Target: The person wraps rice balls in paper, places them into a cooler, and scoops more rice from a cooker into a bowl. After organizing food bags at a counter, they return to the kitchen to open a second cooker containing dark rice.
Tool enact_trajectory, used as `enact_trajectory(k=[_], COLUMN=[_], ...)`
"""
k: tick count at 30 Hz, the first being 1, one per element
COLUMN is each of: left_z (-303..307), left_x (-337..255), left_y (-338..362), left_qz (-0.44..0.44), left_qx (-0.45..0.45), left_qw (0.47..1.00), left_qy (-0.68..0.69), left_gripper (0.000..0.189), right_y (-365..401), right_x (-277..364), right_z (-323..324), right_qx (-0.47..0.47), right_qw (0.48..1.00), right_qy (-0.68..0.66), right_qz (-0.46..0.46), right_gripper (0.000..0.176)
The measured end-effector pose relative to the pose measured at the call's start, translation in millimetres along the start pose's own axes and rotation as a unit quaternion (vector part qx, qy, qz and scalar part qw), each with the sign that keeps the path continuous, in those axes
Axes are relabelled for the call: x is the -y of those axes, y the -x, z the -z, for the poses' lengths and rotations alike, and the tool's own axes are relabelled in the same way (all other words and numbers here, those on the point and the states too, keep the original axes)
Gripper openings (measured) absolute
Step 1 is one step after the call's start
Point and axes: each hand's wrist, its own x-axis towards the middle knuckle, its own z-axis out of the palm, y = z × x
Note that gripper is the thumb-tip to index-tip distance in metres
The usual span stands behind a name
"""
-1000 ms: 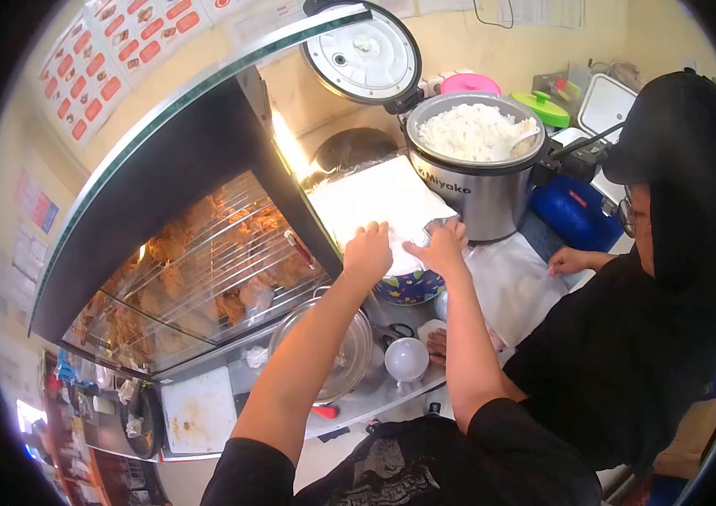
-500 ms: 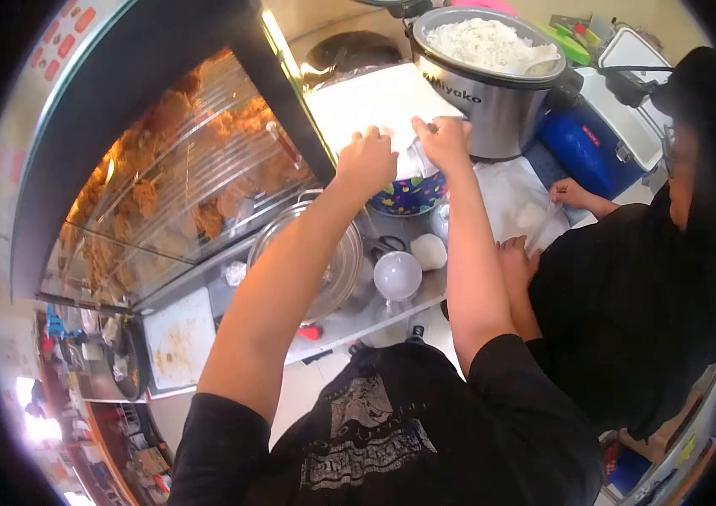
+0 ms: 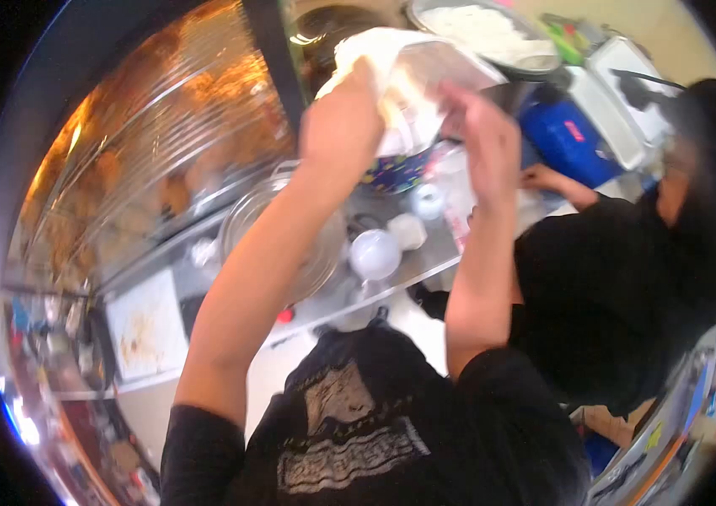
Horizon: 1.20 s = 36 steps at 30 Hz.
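Note:
White paper sheets (image 3: 412, 105), loosely raised and bent, lie over a dark container with a colourful pattern (image 3: 400, 173). My left hand (image 3: 343, 122) is closed at the left side of the paper, its fingers smeared by motion. To the right of the paper, my right hand (image 3: 488, 131) is raised with its fingers apart, blurred and pointing toward the sheets. Whether those fingertips touch the paper cannot be made out. Below my hands on the metal counter are a pale round bowl (image 3: 375, 255) and a small white cup (image 3: 408, 231).
A lit glass cabinet of fried food (image 3: 155, 143) stands at left. Rice fills a large cooker (image 3: 501, 38) behind the paper, beside a blue cooler box (image 3: 573, 139). Close on my right is a co-worker in black (image 3: 619, 287). A clear round lid (image 3: 286, 253) lies under my left forearm.
The white paper has gone from lying flat to raised and bent. My right hand has moved right, away from the paper's near edge, and its fingers have spread. The view has shifted slightly.

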Motion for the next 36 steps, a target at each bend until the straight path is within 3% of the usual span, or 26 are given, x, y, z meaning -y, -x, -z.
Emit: enact_trajectory(k=[1,3,4,5,7,8,10,12,13,15,16,19,20,23,24,25,26,27,28,30,31,32,33,34,35,36], left_z=[23,53,68,84,118,134,167,203,226,257,265,296,302,307,301,291,274,249,224,174,143,107,116,101,78,68], left_x=[-7,-14,-11,-3,41,62,97,144,189,253,266,190,180,280,282,251,247,228,251,288,304,341,279,308,327,331], left_y=[13,31,41,47,71,90,132,191,237,305,322,324,326,404,406,385,389,375,394,447,460,502,462,486,516,526], left_qz=[0.003,0.025,0.014,0.034,0.037,0.015,0.104,0.221,0.239,0.238,0.219,0.250,0.263,0.344,0.389,0.428,0.361,0.356,0.350,0.369,0.200,0.287,0.286,0.247,0.299,0.303], left_qx=[0.012,-0.099,-0.155,-0.150,-0.123,-0.103,-0.140,-0.207,-0.218,-0.235,-0.241,-0.265,-0.275,-0.263,-0.200,-0.139,-0.161,-0.207,-0.260,-0.239,-0.354,-0.395,-0.259,-0.164,-0.070,-0.023], left_qw=[1.000,0.992,0.985,0.985,0.991,0.994,0.984,0.941,0.934,0.934,0.941,0.928,0.922,0.902,0.874,0.874,0.878,0.861,0.834,0.832,0.884,0.868,0.896,0.904,0.889,0.910], left_qy=[-0.020,0.070,0.069,0.073,0.022,-0.031,0.040,0.149,0.153,0.124,0.090,0.074,0.066,0.003,-0.209,-0.183,-0.271,-0.299,-0.339,-0.338,-0.232,-0.092,-0.219,-0.307,-0.339,-0.283], left_gripper=[0.048,0.055,0.052,0.044,0.033,0.033,0.040,0.047,0.049,0.049,0.048,0.039,0.036,0.046,0.046,0.050,0.054,0.046,0.040,0.034,0.035,0.043,0.048,0.049,0.049,0.052], right_y=[19,56,68,70,77,54,42,63,78,109,123,128,131,117,111,100,88,71,56,54,47,39,27,11,0,-10], right_x=[-3,1,-3,-10,-17,22,7,-22,-41,-115,-164,-182,-180,-124,-100,-79,-57,-33,-13,-24,-33,-40,-45,-34,-42,-58], right_z=[12,27,39,49,56,45,69,90,99,151,188,203,196,144,122,103,83,60,39,25,26,28,26,16,15,19], right_qx=[-0.019,-0.013,-0.005,-0.037,-0.086,-0.094,0.082,0.093,0.007,-0.119,-0.140,-0.029,-0.033,-0.021,-0.014,0.017,0.052,0.107,0.156,0.099,0.076,0.053,0.028,0.035,0.054,0.072], right_qw=[0.999,0.990,0.941,0.889,0.688,0.728,0.662,0.758,0.858,0.944,0.941,0.854,0.884,0.940,0.947,0.937,0.912,0.845,0.752,0.662,0.718,0.769,0.816,0.823,0.836,0.844], right_qy=[-0.022,0.100,0.223,0.405,0.710,0.579,0.634,0.491,0.311,-0.040,-0.206,-0.424,-0.350,-0.119,-0.043,0.077,0.193,0.348,0.493,0.681,0.632,0.577,0.519,0.484,0.497,0.507], right_qz=[-0.033,-0.104,-0.253,-0.212,-0.128,-0.355,-0.391,-0.419,-0.408,-0.303,-0.230,-0.298,-0.309,-0.319,-0.317,-0.340,-0.359,-0.392,-0.409,-0.297,-0.282,-0.269,-0.253,-0.296,-0.227,-0.159], right_gripper=[0.028,0.035,0.039,0.044,0.054,0.062,0.067,0.070,0.071,0.073,0.074,0.083,0.084,0.087,0.088,0.085,0.082,0.075,0.069,0.044,0.043,0.041,0.040,0.036,0.040,0.045])
